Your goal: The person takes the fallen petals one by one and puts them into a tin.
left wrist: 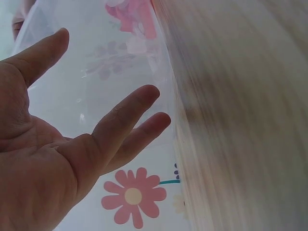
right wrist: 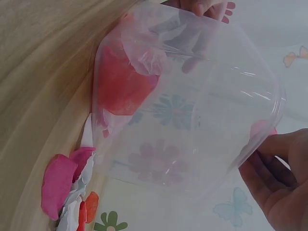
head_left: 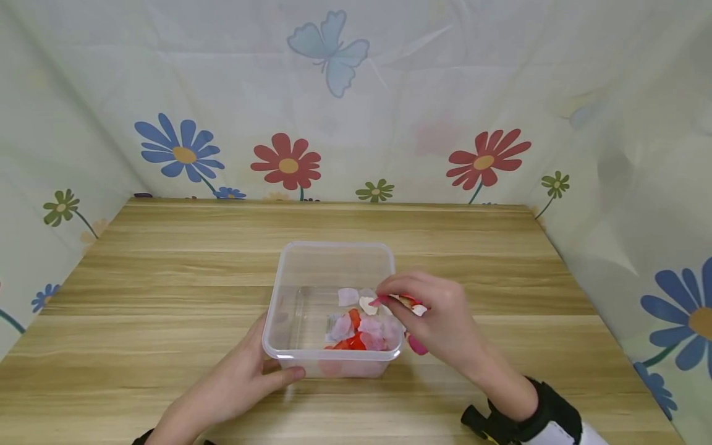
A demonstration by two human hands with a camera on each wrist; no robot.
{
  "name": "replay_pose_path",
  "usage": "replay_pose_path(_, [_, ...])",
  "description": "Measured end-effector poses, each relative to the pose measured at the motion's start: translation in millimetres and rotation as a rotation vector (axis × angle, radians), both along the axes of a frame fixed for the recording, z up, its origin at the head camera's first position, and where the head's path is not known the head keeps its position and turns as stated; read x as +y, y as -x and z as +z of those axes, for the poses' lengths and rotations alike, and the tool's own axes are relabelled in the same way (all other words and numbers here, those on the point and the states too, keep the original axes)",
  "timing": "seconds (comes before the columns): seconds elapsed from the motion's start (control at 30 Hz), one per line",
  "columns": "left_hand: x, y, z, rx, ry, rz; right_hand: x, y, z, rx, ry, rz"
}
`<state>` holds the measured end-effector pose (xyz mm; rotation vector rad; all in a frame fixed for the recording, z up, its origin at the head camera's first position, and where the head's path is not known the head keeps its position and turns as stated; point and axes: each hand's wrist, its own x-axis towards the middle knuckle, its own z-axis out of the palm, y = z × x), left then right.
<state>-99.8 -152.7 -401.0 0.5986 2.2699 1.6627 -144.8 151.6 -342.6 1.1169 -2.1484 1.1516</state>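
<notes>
A clear plastic box [head_left: 332, 358] stands on the table, with pink, white and orange fabric petals [head_left: 356, 330] lying in its right half. My left hand [head_left: 236, 377] rests against the box's left side, thumb near the front wall. In the left wrist view its fingers [left wrist: 122, 118] are spread and lie along the wall. Over the right rim, my right hand [head_left: 439, 321] pinches a pink petal [head_left: 379, 300] between thumb and fingertips. The right wrist view shows this hand [right wrist: 284, 178] at the rim, the petal partly hidden behind the plastic.
Loose pink, white and orange petals [right wrist: 58, 185] lie on the table just outside the box's right wall, partly covered by my right hand in the head view. The wood-grain table [head_left: 183, 266] is enclosed at the back and sides by a flower-printed cloth [head_left: 384, 117].
</notes>
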Motion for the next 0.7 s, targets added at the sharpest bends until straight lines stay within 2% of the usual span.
replay_pose_path(0.27, [0,0.0,-0.7,0.003,-0.007,-0.005,-1,-0.4,-1.0,-0.009,-0.068,-0.013])
replay_pose_path(0.57, [0,0.1,-0.5,0.006,0.012,0.0,8,3.6,4.7,0.053,-0.092,-0.107])
replay_pose_path(0.7, [0,0.2,-0.3,0.003,0.011,-0.002,16,7.1,2.9,0.018,-0.143,-0.147])
